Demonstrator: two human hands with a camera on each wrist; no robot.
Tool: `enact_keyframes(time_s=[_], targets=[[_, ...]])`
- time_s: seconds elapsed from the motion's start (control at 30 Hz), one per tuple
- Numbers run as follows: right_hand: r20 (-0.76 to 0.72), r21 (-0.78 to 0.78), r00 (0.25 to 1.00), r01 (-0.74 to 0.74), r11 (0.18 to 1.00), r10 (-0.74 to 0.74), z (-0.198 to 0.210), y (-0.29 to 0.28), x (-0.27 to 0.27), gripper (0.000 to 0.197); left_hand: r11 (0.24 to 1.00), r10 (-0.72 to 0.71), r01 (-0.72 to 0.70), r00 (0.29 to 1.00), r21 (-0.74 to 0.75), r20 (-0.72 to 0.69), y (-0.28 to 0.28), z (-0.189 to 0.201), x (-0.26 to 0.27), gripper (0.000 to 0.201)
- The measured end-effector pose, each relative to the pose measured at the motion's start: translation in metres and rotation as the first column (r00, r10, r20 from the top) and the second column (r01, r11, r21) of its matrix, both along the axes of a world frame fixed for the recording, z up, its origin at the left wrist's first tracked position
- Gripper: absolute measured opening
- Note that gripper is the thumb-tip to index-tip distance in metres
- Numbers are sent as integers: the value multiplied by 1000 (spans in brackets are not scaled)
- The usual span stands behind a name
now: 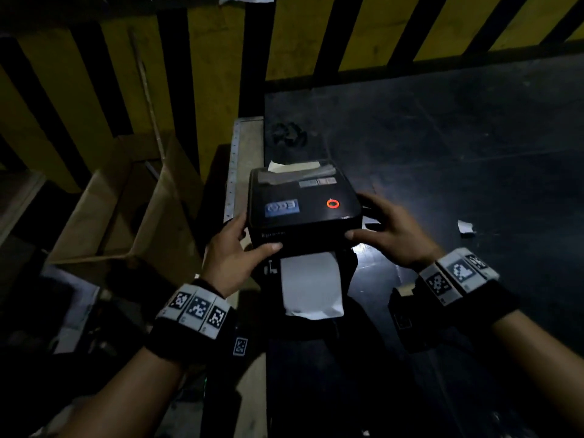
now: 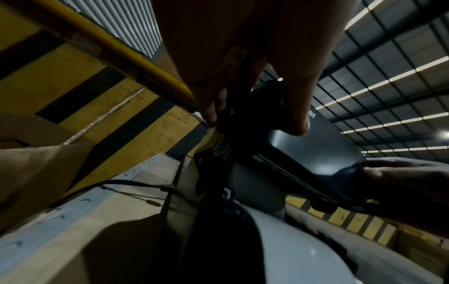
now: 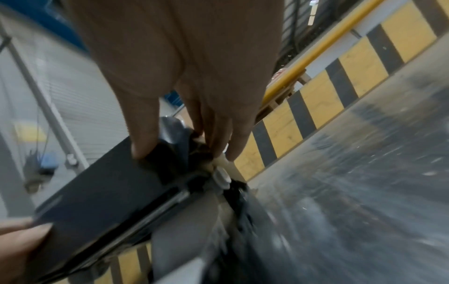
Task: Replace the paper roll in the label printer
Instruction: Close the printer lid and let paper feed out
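The black label printer (image 1: 303, 203) stands at the left edge of a dark table (image 1: 474, 137), an orange ring lit on its lid. My left hand (image 1: 243, 245) grips the lid's left side, thumb on the front edge. On the right side my right hand (image 1: 379, 226) grips it the same way. The lid (image 2: 316, 146) is raised off the base, with a gap under it (image 3: 102, 192). A white paper roll (image 1: 311, 284) lies in the open bay below the lid's front edge. A paper end (image 1: 294, 167) sticks out at the far slot.
An open cardboard box (image 1: 126, 216) stands left of the table. A yellow-and-black striped barrier (image 1: 94, 90) runs behind. A torn paper scrap (image 1: 466, 227) lies right of the printer, a dark crumpled thing (image 1: 289, 134) lies beyond it, and a small black object (image 1: 404, 292) is by my right wrist.
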State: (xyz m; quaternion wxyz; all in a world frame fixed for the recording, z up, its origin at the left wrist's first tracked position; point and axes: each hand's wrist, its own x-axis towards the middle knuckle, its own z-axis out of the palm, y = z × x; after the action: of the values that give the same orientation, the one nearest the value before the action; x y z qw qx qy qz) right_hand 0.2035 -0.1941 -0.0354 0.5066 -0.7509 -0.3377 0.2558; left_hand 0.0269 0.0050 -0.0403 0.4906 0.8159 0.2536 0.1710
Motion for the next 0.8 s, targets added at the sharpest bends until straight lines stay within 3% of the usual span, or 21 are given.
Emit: enact_keyframes(time_s=[0.13, 0.3, 0.5, 0.6, 0.8], targets=[[7, -80, 999, -47, 996, 48, -13, -7, -4, 78, 997, -74, 76, 995, 32, -67, -3, -19, -8, 75], [-31, -85, 996, -91, 992, 88, -12, -5, -7, 56, 992, -108, 102, 991, -78, -74, -9, -14, -1, 71], [-119, -14, 979, -168, 986, 165, -28, 2, 1, 85, 984, -145, 137, 987, -113, -68, -4, -28, 5, 104], [-145, 4, 974, -177, 984, 175, -39, 1, 0, 95, 983, -125, 119, 991, -140, -36, -7, -36, 4, 101], [-167, 42, 972, -163, 986, 168, -44, 3, -2, 92, 980, -106, 105, 994, -171, 5, -9, -36, 5, 103]])
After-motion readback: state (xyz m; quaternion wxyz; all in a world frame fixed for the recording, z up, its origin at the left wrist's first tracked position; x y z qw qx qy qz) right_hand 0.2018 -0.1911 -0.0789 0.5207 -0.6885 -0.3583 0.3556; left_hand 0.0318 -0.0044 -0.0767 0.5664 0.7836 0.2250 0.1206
